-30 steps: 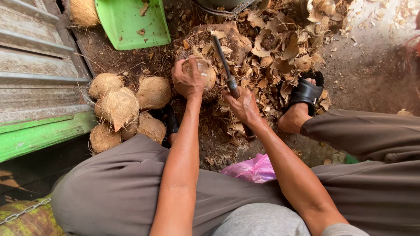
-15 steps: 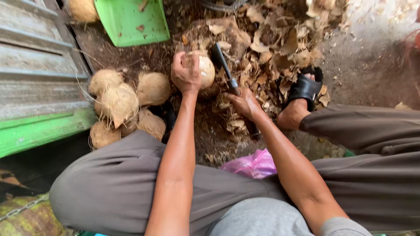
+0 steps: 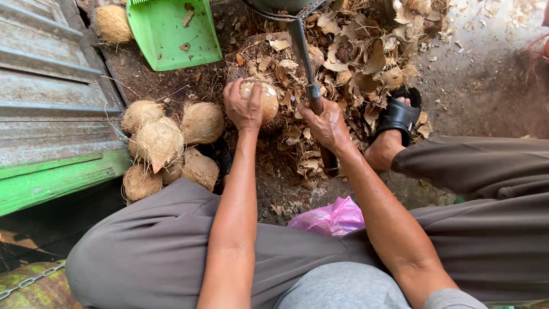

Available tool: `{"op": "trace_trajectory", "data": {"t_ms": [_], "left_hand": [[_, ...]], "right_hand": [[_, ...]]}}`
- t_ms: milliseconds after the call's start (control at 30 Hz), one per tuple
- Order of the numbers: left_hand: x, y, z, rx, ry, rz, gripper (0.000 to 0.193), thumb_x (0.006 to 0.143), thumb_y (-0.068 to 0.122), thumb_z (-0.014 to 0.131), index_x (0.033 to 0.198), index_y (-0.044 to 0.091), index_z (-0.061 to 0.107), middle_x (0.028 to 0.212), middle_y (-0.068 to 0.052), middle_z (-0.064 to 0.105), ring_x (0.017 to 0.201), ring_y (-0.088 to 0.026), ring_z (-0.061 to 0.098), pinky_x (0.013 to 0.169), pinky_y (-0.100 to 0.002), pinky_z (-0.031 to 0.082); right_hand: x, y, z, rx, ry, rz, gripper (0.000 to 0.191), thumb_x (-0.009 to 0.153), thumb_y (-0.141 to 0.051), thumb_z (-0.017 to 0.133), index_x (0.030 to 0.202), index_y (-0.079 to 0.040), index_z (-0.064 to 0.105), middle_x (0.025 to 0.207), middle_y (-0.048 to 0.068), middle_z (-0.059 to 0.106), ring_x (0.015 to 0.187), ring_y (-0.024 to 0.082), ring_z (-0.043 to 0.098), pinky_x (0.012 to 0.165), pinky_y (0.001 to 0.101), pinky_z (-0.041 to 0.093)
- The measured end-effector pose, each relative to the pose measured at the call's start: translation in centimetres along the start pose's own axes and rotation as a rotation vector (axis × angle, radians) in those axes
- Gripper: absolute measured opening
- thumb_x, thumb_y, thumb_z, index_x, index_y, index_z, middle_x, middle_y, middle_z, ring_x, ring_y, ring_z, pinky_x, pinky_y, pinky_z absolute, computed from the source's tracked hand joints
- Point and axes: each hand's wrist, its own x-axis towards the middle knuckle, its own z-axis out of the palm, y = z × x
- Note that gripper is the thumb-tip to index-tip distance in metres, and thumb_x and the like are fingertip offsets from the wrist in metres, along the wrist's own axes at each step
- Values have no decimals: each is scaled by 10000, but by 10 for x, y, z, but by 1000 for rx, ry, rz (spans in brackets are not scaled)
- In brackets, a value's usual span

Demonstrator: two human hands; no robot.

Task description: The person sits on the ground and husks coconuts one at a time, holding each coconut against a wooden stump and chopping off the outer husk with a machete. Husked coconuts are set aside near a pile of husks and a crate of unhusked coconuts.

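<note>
I see the left hand point(image 3: 243, 106) wrapped over a round, fibrous coconut point(image 3: 264, 98) on the dirt floor. Right hand point(image 3: 326, 123) clamped on a long machete point(image 3: 306, 63), its flat steel blade pointing up-frame, away from me. Five husked, hairy coconuts point(image 3: 166, 146) heaped left; a sixth by the green plastic dustpan point(image 3: 171, 31).

Both bare forearms extend from 6 o'clock toward 12 o'clock, elbows bent near the knees. The left hand point(image 3: 243, 107) lies palm down, fingers curled in a closed cupping grip, wrist straight. The right hand point(image 3: 326, 125), at 3 o'clock of the left and just beside it, forms a closed fist grip, knuckles up, wrist slightly flexed.
</note>
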Motion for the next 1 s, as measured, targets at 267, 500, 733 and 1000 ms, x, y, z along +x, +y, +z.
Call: {"op": "trace_trajectory", "data": {"t_ms": [267, 500, 733, 1000], "left_hand": [[-5, 24, 10, 84, -18, -335, 551, 932, 626, 485, 1118, 164, 718, 1105, -55, 734, 1026, -225, 668, 821, -424, 558], [-14, 25, 11, 60, 119, -198, 498, 946, 559, 520, 1148, 144, 705, 1092, -87, 699, 1018, -252, 645, 790, -424, 517], [-10, 27, 3, 89, 7, -192, 481, 910, 542, 491, 1108, 160, 707, 1033, -55, 725, 926, -236, 623, 779, -437, 513], [-9, 29, 6, 85, 77, -191, 465, 917, 564, 502, 1068, 164, 687, 1021, -64, 686, 922, -222, 600, 747, -419, 491]], "right_hand": [[-15, 7, 40, -90, -167, 197, 354, 951, -438, 613, 751, -147, 586, 613, -34, 548, 463, 109, 432, 432, 339, 415], [-10, 22, 46, -319, 113, -401, 296, 1044, -408, 560, 875, -165, 556, 653, -46, 585, 493, 58, 523, 387, 245, 463], [-2, 24, 40, -145, -216, 286, 357, 964, -446, 597, 948, -100, 684, 723, 13, 668, 444, 102, 427, 377, 293, 389], [0, 27, 42, 245, -37, -39, 350, 1030, -362, 630, 817, -90, 571, 686, 45, 600, 506, 56, 564, 426, 276, 507]]}}
